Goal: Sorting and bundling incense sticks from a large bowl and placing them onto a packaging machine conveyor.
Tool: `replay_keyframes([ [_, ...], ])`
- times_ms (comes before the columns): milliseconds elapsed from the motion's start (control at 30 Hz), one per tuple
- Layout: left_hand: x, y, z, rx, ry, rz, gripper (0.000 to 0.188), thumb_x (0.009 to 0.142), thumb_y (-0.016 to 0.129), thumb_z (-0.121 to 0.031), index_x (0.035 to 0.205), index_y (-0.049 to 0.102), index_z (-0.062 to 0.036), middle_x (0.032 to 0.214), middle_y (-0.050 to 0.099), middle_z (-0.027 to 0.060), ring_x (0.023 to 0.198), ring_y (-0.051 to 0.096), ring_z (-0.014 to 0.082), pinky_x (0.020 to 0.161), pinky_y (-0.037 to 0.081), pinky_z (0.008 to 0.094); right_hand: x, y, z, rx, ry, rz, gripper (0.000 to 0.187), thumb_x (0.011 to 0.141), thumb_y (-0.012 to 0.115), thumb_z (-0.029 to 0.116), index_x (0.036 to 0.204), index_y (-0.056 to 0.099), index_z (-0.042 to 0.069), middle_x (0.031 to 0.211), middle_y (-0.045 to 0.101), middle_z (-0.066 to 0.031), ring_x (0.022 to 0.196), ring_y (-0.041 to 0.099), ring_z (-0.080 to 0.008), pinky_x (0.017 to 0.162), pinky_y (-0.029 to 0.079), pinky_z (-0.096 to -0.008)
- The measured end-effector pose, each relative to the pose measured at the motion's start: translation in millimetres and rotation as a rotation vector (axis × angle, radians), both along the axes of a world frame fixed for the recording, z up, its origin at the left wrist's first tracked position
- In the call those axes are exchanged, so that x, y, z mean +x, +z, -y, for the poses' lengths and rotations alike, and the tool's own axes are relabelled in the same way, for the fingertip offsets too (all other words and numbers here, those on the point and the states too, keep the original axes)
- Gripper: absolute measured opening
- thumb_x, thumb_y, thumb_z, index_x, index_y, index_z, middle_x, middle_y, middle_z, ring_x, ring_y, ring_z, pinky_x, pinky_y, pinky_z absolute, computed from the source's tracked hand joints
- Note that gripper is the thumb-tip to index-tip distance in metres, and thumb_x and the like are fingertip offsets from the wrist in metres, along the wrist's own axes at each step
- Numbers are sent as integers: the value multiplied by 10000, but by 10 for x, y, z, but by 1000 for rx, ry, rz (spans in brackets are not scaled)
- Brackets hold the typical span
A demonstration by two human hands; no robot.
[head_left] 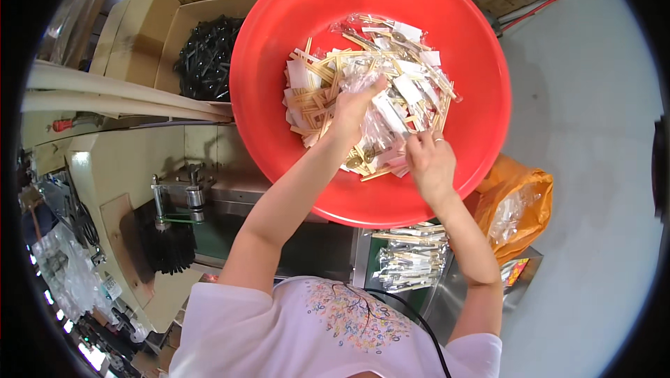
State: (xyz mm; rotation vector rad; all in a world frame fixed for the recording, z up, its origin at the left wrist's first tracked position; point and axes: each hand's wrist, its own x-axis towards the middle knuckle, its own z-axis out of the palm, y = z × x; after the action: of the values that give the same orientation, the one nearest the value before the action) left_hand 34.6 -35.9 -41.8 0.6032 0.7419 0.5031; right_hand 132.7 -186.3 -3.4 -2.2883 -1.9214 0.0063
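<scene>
A wide red basin (pixel 471 64) dominates the view, standing beside an open cardboard box (pixel 129 32) that holds a mass of dark plastic utensils (pixel 207 57). Inside the basin lies a loose heap of clear-wrapped packets (pixel 408 88) with pale wooden sticks, white slips and dark spoons. An orange bag (pixel 527 200) sits just right of the basin, and a smaller stack of similar packets (pixel 412 259) rests below it. The person's left hand (pixel 354 107) is half closed amid the heap, its fingers partly hidden, so its hold cannot be told. The right hand (pixel 430 161), wearing a ring (pixel 439 140), curls its fingers against packet ends at the heap's near edge; whether it pinches one is unclear.
</scene>
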Motion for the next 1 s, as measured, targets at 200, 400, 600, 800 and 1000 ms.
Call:
replay_keyframes([
  [200, -63, 33, -97, -214, 96, 105, 365, 808, 656, -178, 1092, 525, 11, 976, 598, 81, 843, 593, 178, 711, 493, 346, -37, 126, 111, -164, -359, -731, 272, 727, 693, 257, 787, 545, 36, 802, 585, -115, 731, 578, -296, 635, 459, -362],
  [400, -16, 121, -135, 59, 209, -34, 293, 785, 632, -94, 1038, 551, 28, 898, 602, 92, 758, 585, 179, 671, 483, 344, -280, 306, 66, -212, -26, -126, 199, 783, 623, 254, 783, 576, 61, 719, 596, -106, 693, 595, -273, 600, 470, -366],
  [600, 5, -513, -461, -75, 444, -356, 231, 739, 641, -102, 941, 600, 3, 828, 610, 76, 720, 583, 186, 682, 465, 370, -708, 640, 125, -35, 196, -326, 129, 791, 595, 169, 691, 567, 91, 640, 575, -95, 594, 575, -260, 546, 460, -385],
  [800, -177, -1057, -858, 351, 438, -486, 272, 691, 691, -174, 899, 624, -12, 795, 611, 50, 696, 573, 161, 615, 444, 326, -447, 283, 343, -54, -276, -277, 214, 796, 620, 249, 680, 557, 80, 569, 549, -86, 552, 562, -272, 522, 444, -374],
  [1000, -85, -49, -594, 345, 331, -327, 148, 734, 654, -95, 837, 635, 10, 755, 606, 37, 656, 558, 119, 590, 435, 285, -473, 244, -14, 60, -147, -117, 299, 789, 632, 322, 675, 536, 63, 589, 577, -94, 539, 570, -260, 498, 434, -367],
])
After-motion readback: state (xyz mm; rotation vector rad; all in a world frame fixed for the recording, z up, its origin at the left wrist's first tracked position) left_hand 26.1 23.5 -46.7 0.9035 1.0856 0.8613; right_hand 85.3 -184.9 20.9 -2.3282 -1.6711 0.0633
